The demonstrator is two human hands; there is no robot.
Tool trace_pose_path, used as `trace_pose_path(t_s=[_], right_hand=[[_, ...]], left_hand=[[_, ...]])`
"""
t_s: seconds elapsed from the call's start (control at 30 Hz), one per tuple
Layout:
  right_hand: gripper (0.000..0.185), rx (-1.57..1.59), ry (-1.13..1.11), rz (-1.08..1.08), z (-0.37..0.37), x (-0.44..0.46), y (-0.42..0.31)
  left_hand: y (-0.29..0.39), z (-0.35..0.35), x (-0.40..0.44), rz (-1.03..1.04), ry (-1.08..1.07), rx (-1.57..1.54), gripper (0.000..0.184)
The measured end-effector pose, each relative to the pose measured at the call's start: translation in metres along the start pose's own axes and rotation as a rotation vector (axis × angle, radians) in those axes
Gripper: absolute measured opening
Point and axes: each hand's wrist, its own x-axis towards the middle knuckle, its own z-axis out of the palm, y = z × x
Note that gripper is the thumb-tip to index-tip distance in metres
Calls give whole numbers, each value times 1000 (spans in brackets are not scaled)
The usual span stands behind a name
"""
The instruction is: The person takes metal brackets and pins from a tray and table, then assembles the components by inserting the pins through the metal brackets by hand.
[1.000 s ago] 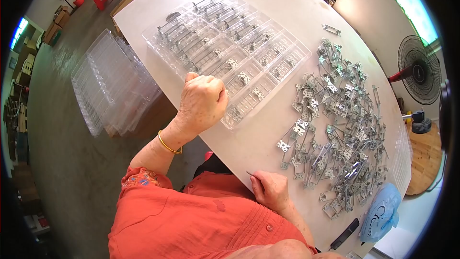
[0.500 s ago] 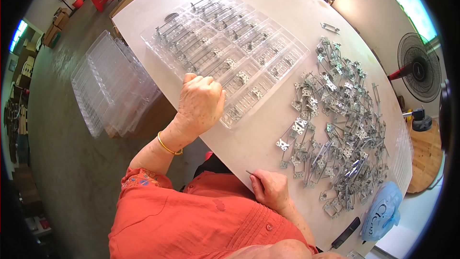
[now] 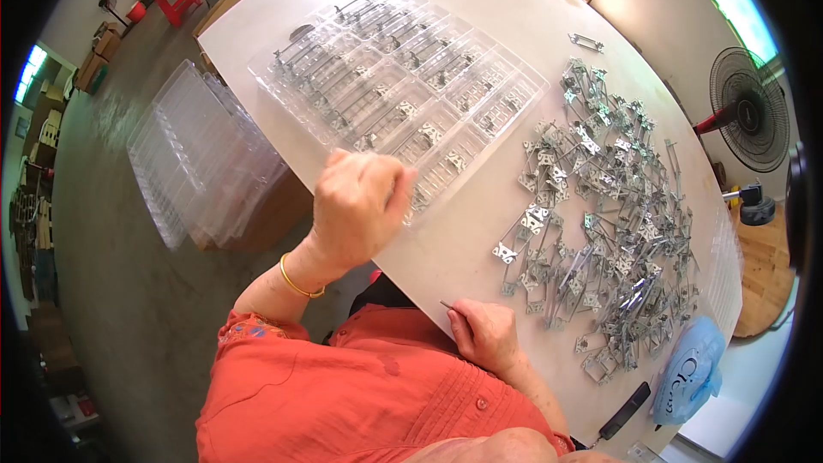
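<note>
My left hand (image 3: 360, 208), slightly blurred, is closed over the near edge of a clear plastic compartment tray (image 3: 517, 113). Its fingers curl away from view, so whatever they hold is hidden. Silvery metal bracket pieces with thin rods (image 3: 429, 133) lie in the tray's compartments. At the table's near edge, my right hand (image 3: 485, 334) is closed around a thin dark rod-like piece (image 3: 447, 305), of which only the tip sticks out. To the right of that hand spreads a big loose pile of metal bracket pieces (image 3: 617, 231).
A stack of clear trays (image 3: 201, 150) stands left of the white table (image 3: 446, 261). One single bracket piece (image 3: 586, 42) lies beyond the pile. A blue plastic bag (image 3: 688, 373) and a black object (image 3: 624, 411) sit at the near right. Beyond the right edge is a fan (image 3: 748, 111).
My left hand has come slightly down and toward me, away from the tray's compartments, and its wrist has turned. My right hand stays almost in place with the thin rod-like piece.
</note>
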Motion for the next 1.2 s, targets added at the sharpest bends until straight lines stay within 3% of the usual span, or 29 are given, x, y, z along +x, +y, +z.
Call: trace_pose_path(t_s=[0.1, 0.17, 0.27, 0.4, 0.6, 1.2], right_hand=[[17, 14, -17, -10, -1, -2, 1], [16, 24, -32, -20, -3, -1, 0], [15, 41, -94, -45, -7, 2, -2], [15, 46, -73, -109, -5, 3, 0], [14, 59, -46, -144, -3, 0, 7], [15, 50, -27, -107, -3, -6, 7]], left_hand=[[21, 4, -12, 135, 113, -266, 23], [35, 8, -19, 239, -10, -440, 36], [49, 22, -33, 285, -119, -462, 37], [62, 39, -43, 348, -119, -626, 45], [70, 46, -46, 454, -166, -636, 46], [77, 52, -44, 469, -215, -651, 45]])
